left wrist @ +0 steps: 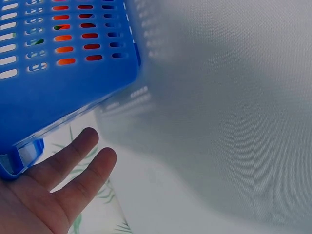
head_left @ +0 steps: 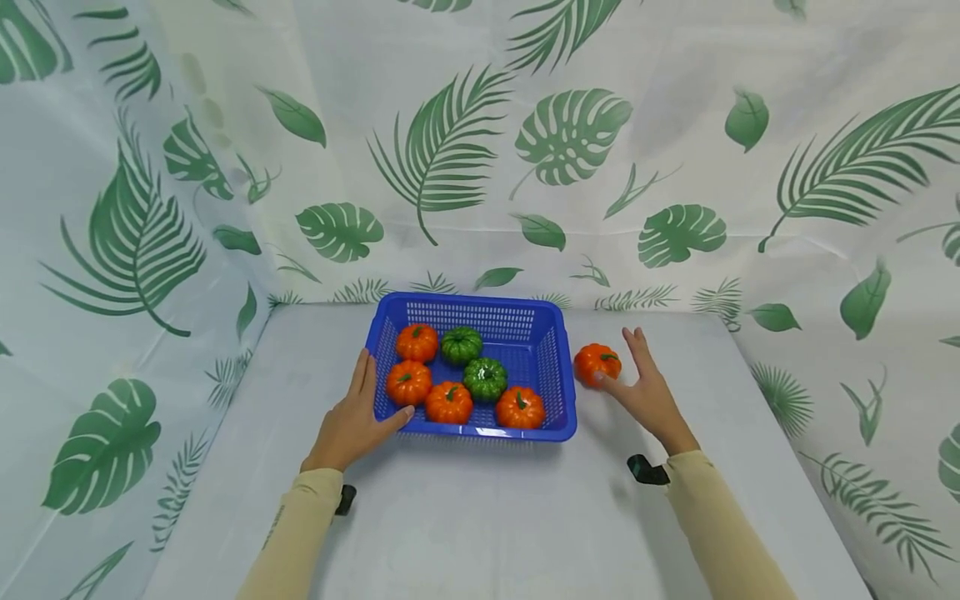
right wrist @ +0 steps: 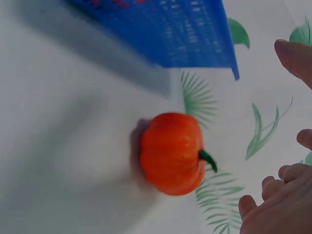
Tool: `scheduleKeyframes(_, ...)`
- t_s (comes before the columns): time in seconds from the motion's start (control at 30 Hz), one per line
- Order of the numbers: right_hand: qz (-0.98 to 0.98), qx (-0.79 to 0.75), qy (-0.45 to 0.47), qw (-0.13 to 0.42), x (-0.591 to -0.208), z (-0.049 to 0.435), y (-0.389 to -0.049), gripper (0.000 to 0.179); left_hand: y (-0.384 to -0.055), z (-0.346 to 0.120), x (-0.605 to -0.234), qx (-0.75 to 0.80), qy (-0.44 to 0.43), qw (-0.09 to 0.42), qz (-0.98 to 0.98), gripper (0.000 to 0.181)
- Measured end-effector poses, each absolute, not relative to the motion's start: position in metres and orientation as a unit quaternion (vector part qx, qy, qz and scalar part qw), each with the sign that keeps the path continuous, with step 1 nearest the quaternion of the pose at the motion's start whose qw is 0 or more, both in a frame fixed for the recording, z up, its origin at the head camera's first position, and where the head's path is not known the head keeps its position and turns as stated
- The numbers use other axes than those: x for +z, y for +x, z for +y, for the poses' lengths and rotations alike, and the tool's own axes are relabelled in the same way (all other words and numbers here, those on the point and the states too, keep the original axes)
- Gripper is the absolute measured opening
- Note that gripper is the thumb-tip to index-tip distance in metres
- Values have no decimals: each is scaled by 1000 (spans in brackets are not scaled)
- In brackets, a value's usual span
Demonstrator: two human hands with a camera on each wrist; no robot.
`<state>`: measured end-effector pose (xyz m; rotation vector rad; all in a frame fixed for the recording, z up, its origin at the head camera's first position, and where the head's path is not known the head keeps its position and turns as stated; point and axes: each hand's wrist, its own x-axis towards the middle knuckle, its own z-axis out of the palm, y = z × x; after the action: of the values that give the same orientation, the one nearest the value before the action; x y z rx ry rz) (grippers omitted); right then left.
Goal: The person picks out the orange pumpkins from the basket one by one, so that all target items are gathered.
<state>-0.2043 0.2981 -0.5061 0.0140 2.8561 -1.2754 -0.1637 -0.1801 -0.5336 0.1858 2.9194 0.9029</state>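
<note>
My left hand (head_left: 352,429) is at the left front corner of a blue plastic basket (head_left: 557,427). Its thumb lies over the front rim; its straight fingers lie along the left side. In the left wrist view, two fingers (left wrist: 80,183) stretch out straight beside the basket wall (left wrist: 63,95). My right hand (head_left: 651,404) is spread just right of an orange mini pumpkin (head_left: 595,363) with a green stem, which sits on the table outside the basket. The right wrist view shows this pumpkin (right wrist: 171,153) apart from the spread fingers (right wrist: 278,204).
Inside the basket are several orange pumpkins (head_left: 449,403) and two green pumpkins (head_left: 485,380). The basket stands near the back of a white table (head_left: 480,517). A leaf-print curtain (head_left: 450,250) hangs behind and at both sides.
</note>
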Motion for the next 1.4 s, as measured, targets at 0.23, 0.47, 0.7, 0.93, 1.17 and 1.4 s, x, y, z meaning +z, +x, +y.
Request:
scheduleKeyframes(0.23,919,-391,-48,19,-488,274,-200,104,-164,-180,-533,293,59,42,953,116)
scheduleKeyframes(0.47,917,-374,-127,62,-481,249,-197,97,-164,-180,-533,295,53,45,953,116)
scheduleKeyframes(0.7,921,-341,-171,77,-488,227,-196,91,-164,-180,-534,296,52,45,953,118)
scheduleKeyframes(0.93,928,-302,-206,77,-497,212,-200,90,-164,-180,-535,299,54,43,952,116)
scheduleKeyframes(1.17,942,-201,-268,36,-507,202,-204,85,-163,-180,-535,297,55,42,952,117)
scheduleKeyframes(1.4,945,-95,-311,33,-508,193,-208,85,-163,-181,-535,299,60,38,952,118)
